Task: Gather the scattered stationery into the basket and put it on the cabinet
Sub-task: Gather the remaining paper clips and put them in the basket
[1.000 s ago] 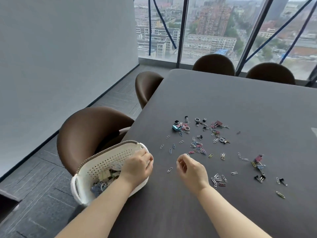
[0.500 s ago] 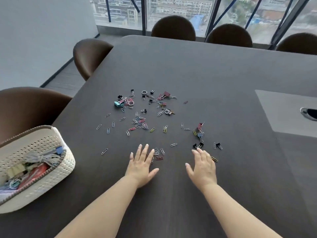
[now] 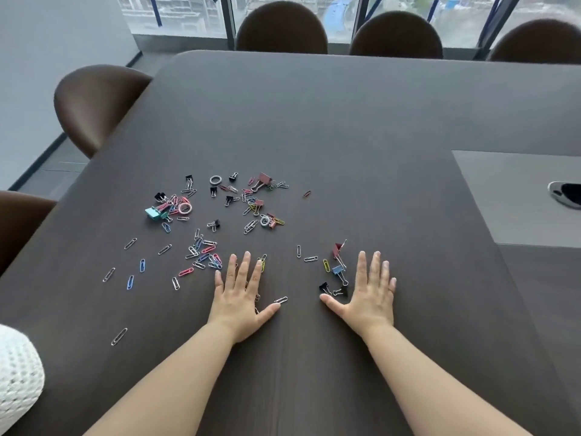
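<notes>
On the dark surface (image 3: 345, 121) both hands now lie flat and open, fingers spread, gripping nothing: the left hand (image 3: 240, 295) has left the basket (image 3: 17, 372), now only a white corner at the lower left, and covers a few paper clips (image 3: 201, 253); the right hand (image 3: 369, 294) rests beside the binder clips (image 3: 338, 272). Most stationery remains scattered, so a sweep looks likely next.

Multicoloured clips (image 3: 217, 221), white perforated basket (image 3: 17, 376), dark woodgrain table (image 3: 345, 127)
</notes>
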Available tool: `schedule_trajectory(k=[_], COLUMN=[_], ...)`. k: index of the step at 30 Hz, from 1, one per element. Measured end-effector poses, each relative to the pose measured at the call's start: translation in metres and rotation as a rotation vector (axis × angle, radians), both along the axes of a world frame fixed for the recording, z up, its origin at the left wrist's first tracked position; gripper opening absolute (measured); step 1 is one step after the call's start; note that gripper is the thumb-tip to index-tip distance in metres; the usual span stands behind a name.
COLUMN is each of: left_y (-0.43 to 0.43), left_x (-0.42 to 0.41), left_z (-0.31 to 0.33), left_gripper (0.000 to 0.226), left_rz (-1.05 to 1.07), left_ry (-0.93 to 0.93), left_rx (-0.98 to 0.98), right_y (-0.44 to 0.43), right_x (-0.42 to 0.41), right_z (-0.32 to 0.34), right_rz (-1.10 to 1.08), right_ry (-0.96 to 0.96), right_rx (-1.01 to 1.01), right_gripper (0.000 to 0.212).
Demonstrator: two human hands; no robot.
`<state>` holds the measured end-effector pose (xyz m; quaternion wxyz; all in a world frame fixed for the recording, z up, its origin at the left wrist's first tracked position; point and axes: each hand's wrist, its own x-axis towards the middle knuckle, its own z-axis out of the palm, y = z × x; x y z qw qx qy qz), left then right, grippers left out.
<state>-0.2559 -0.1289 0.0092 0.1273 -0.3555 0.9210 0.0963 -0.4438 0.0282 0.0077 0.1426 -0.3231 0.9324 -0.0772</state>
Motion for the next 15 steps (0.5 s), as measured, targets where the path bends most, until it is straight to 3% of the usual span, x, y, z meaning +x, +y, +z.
schedule_trajectory(k=[6,9,12,15], left_y=[-0.039,-0.040,-0.039,-0.038], left_x=[-0.029,-0.029,-0.024,-0.021], left_z=[-0.007,-0.006,-0.010,-0.020], left_gripper=[0.094,0.091,0.066,0.040], left_rz=[0.026,0.037,0.037,-0.007], left_ry=[-0.001,0.037,0.264,0.450], left_rx=[-0.064,-0.095,-0.189,-0.261], right_y=[-0.048,-0.066,-0.069,-0.066], right_x=[-0.016,-0.018,-0.013,-0.009], right_z=[-0.006,-0.011,-0.020,-0.026], right_rz=[0.186,0.214,0.295,0.308], right_ry=[-0.012,0.017,0.165,0.273], right_rx=[-0.149,-0.297,-0.485,-0.576], right_gripper=[0.111,0.084,0.057,0.046])
